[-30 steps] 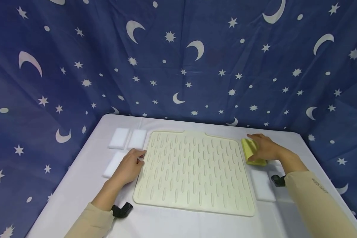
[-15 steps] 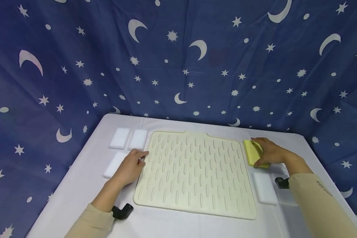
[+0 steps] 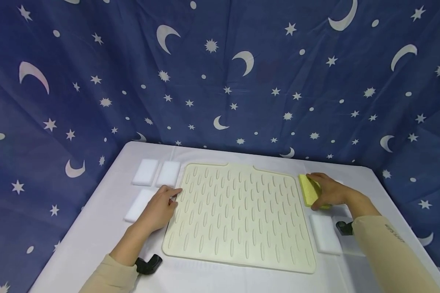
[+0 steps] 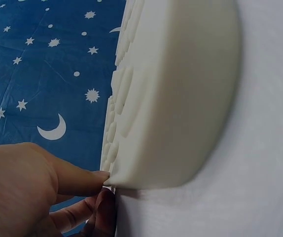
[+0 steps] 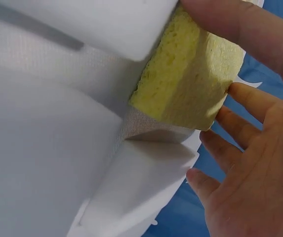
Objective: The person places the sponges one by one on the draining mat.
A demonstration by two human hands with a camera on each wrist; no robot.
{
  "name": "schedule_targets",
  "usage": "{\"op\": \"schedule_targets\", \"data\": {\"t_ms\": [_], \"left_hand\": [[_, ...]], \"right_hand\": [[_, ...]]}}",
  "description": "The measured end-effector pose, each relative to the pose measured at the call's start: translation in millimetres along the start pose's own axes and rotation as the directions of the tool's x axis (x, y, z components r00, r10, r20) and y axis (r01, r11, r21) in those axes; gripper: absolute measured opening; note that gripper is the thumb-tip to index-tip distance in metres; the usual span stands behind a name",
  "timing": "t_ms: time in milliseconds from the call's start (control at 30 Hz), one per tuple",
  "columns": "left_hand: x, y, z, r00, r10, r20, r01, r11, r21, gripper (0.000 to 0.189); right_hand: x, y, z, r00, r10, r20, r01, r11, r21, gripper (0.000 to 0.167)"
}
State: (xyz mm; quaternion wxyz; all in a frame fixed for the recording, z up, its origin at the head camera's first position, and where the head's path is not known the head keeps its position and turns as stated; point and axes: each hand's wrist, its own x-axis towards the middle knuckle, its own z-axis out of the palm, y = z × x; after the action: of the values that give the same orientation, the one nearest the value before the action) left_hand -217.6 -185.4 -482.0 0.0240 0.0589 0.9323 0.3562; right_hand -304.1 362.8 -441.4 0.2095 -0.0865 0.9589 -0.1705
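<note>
A cream dish drying mat (image 3: 238,215) with raised oval ridges lies flat in the middle of the table in the head view. My left hand (image 3: 157,209) rests at its left edge. The left wrist view shows the thumb (image 4: 85,180) touching the mat's rim, with other fingers just below. My right hand (image 3: 331,191) grips a yellow sponge (image 5: 191,79) at the mat's upper right corner. Its thumb is on one side of the sponge and the fingertips are on the other; the palm and fingers hide part of it in the head view.
Several white sponge blocks flank the mat: one at upper left (image 3: 145,171), one beside it (image 3: 168,174), another partly behind the left hand (image 3: 137,205). On the right lies a white block (image 3: 325,235). A blue star-and-moon curtain (image 3: 220,73) hangs behind the white-covered table.
The right hand's fingers and the sponge have shifted slightly to lie flatter beside the mat. The left hand stays at the mat's left edge. The head view has shifted a little.
</note>
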Motion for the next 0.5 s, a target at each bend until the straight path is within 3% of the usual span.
{"op": "schedule_targets", "data": {"t_ms": [500], "left_hand": [[1.1,-2.0,1.6,1.0,0.02,-0.005,-0.019,1.0,0.012,0.045]], "right_hand": [[-5.6,-9.9,-1.6,1.0,0.001,-0.028,-0.002,0.999,-0.048,0.129]]}}
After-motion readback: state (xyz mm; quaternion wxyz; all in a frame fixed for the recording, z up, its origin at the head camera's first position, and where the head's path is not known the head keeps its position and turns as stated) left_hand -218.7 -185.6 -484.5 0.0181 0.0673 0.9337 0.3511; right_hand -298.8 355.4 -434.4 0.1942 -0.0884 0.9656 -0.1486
